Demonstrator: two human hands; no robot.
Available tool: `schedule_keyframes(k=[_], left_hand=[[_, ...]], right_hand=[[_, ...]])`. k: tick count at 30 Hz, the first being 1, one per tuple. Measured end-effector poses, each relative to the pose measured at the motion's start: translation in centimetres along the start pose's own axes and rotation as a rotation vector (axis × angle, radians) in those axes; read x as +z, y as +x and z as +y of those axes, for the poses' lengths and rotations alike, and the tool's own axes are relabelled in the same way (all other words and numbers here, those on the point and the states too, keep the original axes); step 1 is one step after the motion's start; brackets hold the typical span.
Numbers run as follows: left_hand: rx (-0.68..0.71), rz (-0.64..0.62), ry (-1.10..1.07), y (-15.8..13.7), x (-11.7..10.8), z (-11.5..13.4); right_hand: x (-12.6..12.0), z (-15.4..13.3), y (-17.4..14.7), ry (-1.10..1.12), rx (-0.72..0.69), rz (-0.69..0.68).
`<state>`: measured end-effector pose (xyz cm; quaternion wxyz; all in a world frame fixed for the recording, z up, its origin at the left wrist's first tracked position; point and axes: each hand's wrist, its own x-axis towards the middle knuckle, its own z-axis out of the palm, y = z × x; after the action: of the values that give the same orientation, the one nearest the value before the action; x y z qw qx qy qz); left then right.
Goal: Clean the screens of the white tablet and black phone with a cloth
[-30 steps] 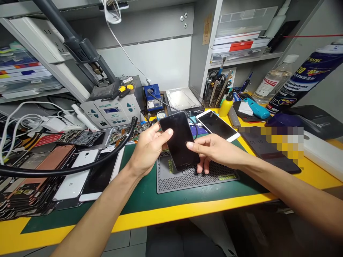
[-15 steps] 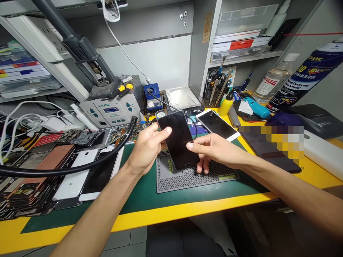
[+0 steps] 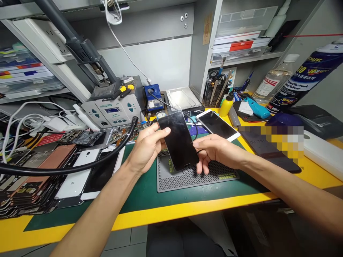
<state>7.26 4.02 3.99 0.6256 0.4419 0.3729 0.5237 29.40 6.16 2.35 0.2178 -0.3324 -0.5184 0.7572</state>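
A black smartphone (image 3: 179, 142) with a dark screen is held tilted above the grey perforated mat (image 3: 198, 182). My left hand (image 3: 147, 146) is closed around its left edge, the thumb lying on the front and the fingers behind. At the lower right edge of the phone is my right hand (image 3: 214, 151); its thumb and forefinger pinch that edge and the other fingers curl below. A pale, see-through strip shows along the phone's top edge; I cannot tell what it is. Behind the right hand lies a white phone (image 3: 218, 125) with a black screen.
Stacked phone parts (image 3: 34, 178) and a white phone back (image 3: 76, 175) lie at left, crossed by a thick black hose (image 3: 107, 162). A soldering station (image 3: 112, 109) stands behind. At right are a yellow bottle (image 3: 226, 105), a spray can (image 3: 308, 76) and a dark phone (image 3: 268, 150).
My right thumb has slid from the phone's screen to its right edge. The phone stays in nearly the same place, still in my left hand.
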Motion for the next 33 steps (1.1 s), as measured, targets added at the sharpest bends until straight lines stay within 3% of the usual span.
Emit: schedule_keyframes(k=[4,14,33], left_hand=[[0.007,0.017,0.003,0.1,-0.07,-0.05],[-0.001,-0.004,0.046,-0.11,-0.14,-0.01],[0.015,-0.018,0.056,-0.16,-0.06,0.04]], right_hand=[[-0.19,-0.14,0.01,0.042,0.021,-0.065],[0.13,-0.15,-0.1,0.019,0.017,-0.014],[0.09,-0.09,-0.46,-0.201,-0.007,-0.064]])
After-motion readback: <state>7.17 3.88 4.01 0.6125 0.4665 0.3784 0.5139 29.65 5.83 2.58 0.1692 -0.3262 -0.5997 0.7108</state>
